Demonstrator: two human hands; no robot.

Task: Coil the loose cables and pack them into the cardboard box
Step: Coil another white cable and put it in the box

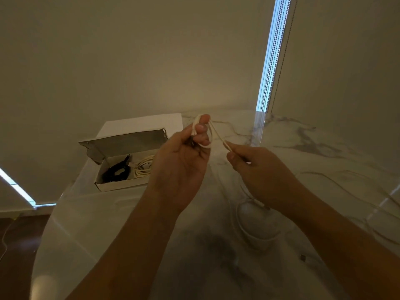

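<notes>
Left hand (184, 161) raised above the glossy white marble bench (324, 152), fingers curled, gripping small loops of the thin cream-white cable (206, 146). Right hand (259, 167) just beside, fingers pinching the cable's free strand, drawn taut between both hands. Open white cardboard box (121, 185) at left on bench, lid up, containing a coiled black cable (115, 173) and a coiled cream cable (144, 167).
</notes>
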